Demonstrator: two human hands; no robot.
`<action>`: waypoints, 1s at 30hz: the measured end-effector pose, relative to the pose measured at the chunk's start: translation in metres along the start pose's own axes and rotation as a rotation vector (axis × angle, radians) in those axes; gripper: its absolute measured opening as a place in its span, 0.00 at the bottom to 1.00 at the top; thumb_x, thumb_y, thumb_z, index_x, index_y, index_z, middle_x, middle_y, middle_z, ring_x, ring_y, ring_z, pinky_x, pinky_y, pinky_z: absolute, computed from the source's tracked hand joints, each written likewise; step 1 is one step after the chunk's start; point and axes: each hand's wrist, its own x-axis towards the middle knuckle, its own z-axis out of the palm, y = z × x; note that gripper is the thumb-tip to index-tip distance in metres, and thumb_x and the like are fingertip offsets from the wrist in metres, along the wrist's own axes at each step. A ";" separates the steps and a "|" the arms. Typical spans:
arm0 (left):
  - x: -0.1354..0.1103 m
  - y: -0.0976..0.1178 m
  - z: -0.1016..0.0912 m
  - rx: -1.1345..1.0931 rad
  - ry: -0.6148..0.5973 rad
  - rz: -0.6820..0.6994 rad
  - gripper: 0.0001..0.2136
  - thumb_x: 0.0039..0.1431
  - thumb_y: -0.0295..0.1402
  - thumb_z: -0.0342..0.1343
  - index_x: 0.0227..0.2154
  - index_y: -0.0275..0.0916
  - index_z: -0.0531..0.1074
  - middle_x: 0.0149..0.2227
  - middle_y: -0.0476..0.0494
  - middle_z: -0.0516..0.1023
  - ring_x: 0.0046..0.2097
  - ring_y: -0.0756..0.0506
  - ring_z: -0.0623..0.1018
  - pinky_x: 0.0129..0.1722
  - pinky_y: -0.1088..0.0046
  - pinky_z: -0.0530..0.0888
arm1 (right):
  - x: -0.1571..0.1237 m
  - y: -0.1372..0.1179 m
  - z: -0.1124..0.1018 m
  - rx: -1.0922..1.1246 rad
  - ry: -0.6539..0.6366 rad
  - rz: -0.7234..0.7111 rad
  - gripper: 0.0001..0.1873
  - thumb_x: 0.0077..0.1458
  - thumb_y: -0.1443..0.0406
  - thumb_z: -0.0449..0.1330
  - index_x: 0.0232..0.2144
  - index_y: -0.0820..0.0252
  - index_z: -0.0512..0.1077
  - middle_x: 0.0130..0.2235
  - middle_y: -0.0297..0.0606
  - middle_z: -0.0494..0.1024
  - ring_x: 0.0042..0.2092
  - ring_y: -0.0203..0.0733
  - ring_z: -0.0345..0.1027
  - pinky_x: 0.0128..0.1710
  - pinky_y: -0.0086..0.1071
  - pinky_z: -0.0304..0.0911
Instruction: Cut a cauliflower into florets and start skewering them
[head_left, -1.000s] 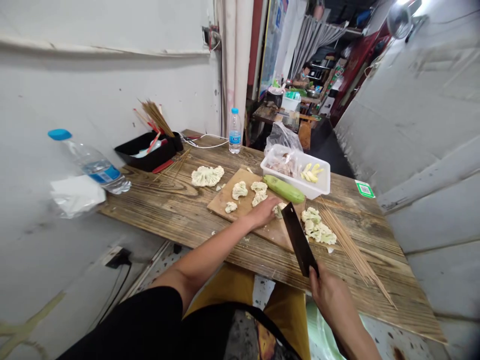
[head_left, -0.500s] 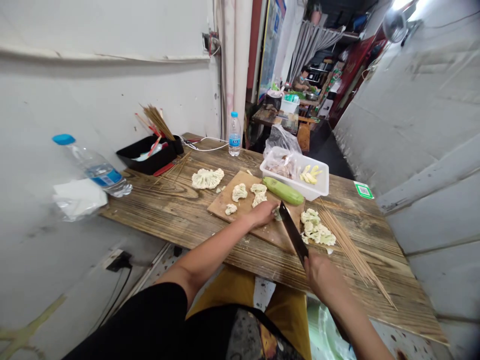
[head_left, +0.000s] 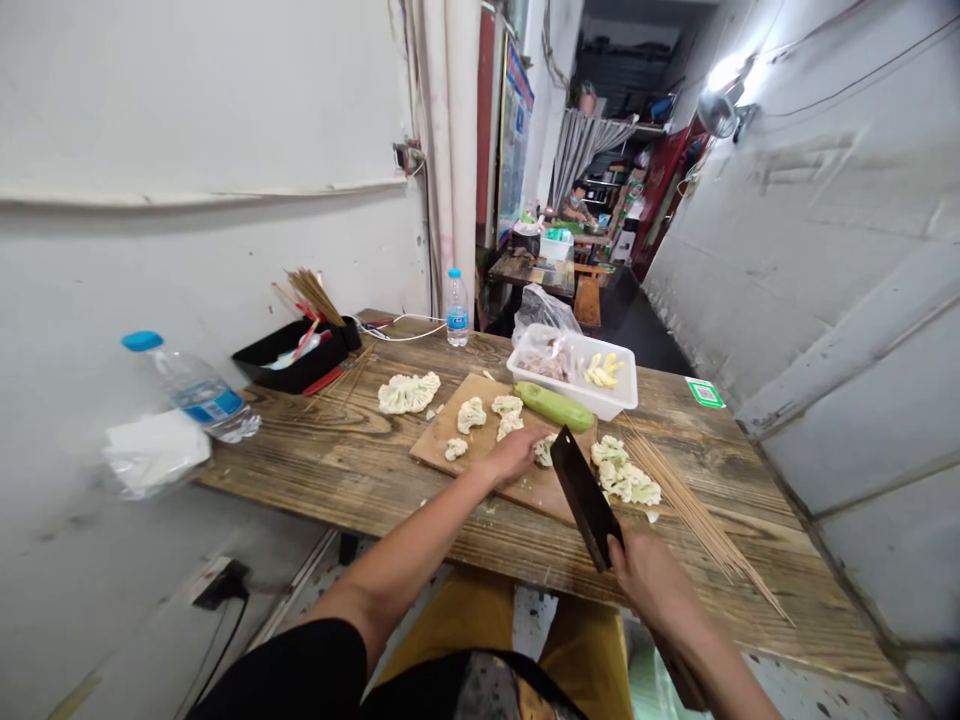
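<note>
My left hand (head_left: pixel 516 452) rests on the wooden cutting board (head_left: pixel 540 484), fingers closed on a cauliflower floret (head_left: pixel 545 449). My right hand (head_left: pixel 649 574) grips a dark cleaver (head_left: pixel 584 495), its blade lifted just right of that floret. More florets (head_left: pixel 472 412) lie on the board's far side. A heap of cut cauliflower pieces (head_left: pixel 625 476) sits on the table right of the board. A green zucchini (head_left: pixel 555 405) lies along the board's far edge.
A white tub (head_left: pixel 622 392) with food stands behind the board, bamboo skewers (head_left: pixel 697 515) lie to the right. A large cauliflower piece (head_left: pixel 409 391), a black tray (head_left: pixel 289 355) with skewers and two water bottles (head_left: pixel 455 307) are on the wooden table (head_left: pixel 330 460). A person works far down the alley.
The cleaver dropped onto the floret half a second ago and is now lifted again with its flat side showing. The camera has tilted upward; my left hand stayed on the floret.
</note>
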 end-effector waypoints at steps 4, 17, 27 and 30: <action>0.004 0.005 -0.004 -0.008 -0.010 -0.038 0.26 0.48 0.17 0.47 0.51 0.38 0.71 0.53 0.41 0.74 0.54 0.44 0.73 0.56 0.66 0.67 | -0.003 -0.001 0.012 0.028 0.042 0.003 0.16 0.61 0.69 0.43 0.40 0.67 0.69 0.32 0.49 0.79 0.33 0.43 0.74 0.31 0.30 0.59; 0.006 0.016 -0.002 0.119 0.042 -0.122 0.16 0.57 0.32 0.52 0.46 0.34 0.75 0.47 0.37 0.78 0.49 0.41 0.76 0.51 0.66 0.70 | -0.005 0.007 0.009 0.478 -0.078 0.012 0.15 0.62 0.64 0.38 0.36 0.62 0.63 0.12 0.29 0.66 0.15 0.38 0.65 0.18 0.26 0.56; 0.014 0.018 0.001 0.029 -0.036 -0.233 0.15 0.56 0.28 0.51 0.44 0.37 0.76 0.45 0.42 0.79 0.46 0.43 0.77 0.48 0.68 0.70 | -0.014 0.005 0.014 0.309 0.029 0.039 0.16 0.63 0.66 0.40 0.38 0.66 0.66 0.15 0.34 0.70 0.19 0.40 0.68 0.24 0.28 0.57; 0.015 0.021 0.000 0.018 -0.040 -0.249 0.14 0.56 0.27 0.51 0.43 0.37 0.77 0.45 0.42 0.79 0.45 0.44 0.77 0.47 0.69 0.71 | -0.013 0.003 0.018 0.152 0.101 0.036 0.15 0.62 0.68 0.42 0.39 0.67 0.68 0.24 0.44 0.77 0.28 0.43 0.74 0.28 0.30 0.57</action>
